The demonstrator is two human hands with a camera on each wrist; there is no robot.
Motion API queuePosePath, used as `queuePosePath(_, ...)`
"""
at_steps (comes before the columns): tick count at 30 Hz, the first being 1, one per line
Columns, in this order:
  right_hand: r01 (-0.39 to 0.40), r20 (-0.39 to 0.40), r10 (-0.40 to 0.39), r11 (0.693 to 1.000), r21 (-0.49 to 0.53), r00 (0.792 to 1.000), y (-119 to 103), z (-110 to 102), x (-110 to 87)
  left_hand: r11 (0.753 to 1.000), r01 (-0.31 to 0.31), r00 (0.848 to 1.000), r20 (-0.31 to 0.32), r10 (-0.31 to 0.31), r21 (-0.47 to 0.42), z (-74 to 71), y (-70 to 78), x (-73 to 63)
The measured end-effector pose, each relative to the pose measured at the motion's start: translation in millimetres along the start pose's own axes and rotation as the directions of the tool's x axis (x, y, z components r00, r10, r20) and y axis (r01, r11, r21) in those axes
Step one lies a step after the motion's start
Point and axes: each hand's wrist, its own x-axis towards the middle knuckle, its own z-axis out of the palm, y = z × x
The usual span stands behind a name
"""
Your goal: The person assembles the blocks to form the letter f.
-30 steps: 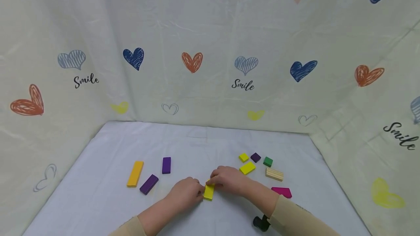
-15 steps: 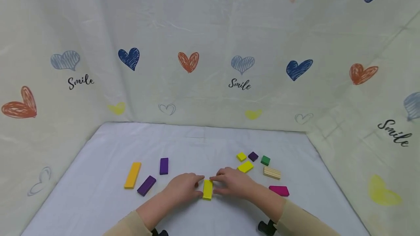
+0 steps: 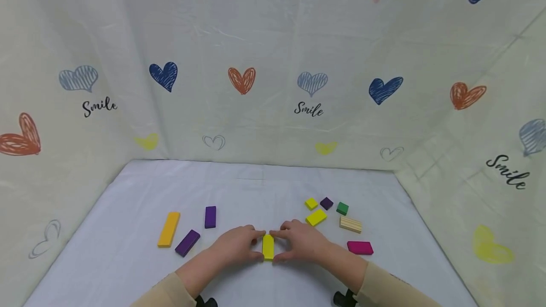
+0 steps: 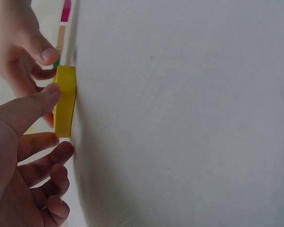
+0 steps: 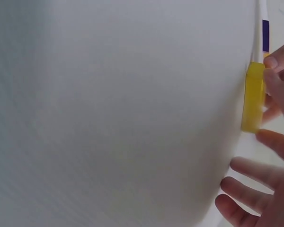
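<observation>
A yellow wooden block (image 3: 268,248) lies lengthwise between my two hands on the white cloth. My left hand (image 3: 236,245) pinches it from the left, forefinger at the far end and thumb at the near end. From the right, my right hand (image 3: 304,241) pinches the same block in the same way. In the left wrist view the left thumb lies against the yellow block (image 4: 65,101), and the other fingers are spread. The right wrist view has the right thumb and forefinger at opposite ends of the yellow block (image 5: 253,99).
Left of the hands lie an orange block (image 3: 168,229) and two purple blocks, one upright in view (image 3: 210,217), one slanted (image 3: 187,243). On the right are yellow pieces (image 3: 316,217), a dark purple cube (image 3: 326,203), a green cube (image 3: 342,208), a striped wooden block (image 3: 350,224) and a pink block (image 3: 360,248).
The yellow block has turned from slightly slanted to straight. Both hands have shifted from bunched fingers to thumb and forefinger at its ends. The head view has turned slightly right.
</observation>
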Motion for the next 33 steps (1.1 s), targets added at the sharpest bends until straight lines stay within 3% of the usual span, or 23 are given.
queuePosePath(16, -0.009, -0.053, 0.008, 1.0, -0.027, 0.999, 0, 4, -5.2, 0.999, -0.018, 1.0, -0.02, 0.018, 0.044, 1.5, 7.6, 0.8)
queuePosePath(24, -0.013, -0.062, 0.01, 0.999, -0.034, 0.998, -3, 6, -4.2, 1.0, 0.0, 1.0, -0.028, 0.001, 0.02, 4.3, 2.4, 1.7)
queuePosePath(33, -0.03, -0.058, 0.028, 0.999, -0.031, 0.998, -6, 6, -2.9, 0.999, 0.033, 0.994, -0.104, -0.034, -0.016, -3.0, -13.1, -8.0)
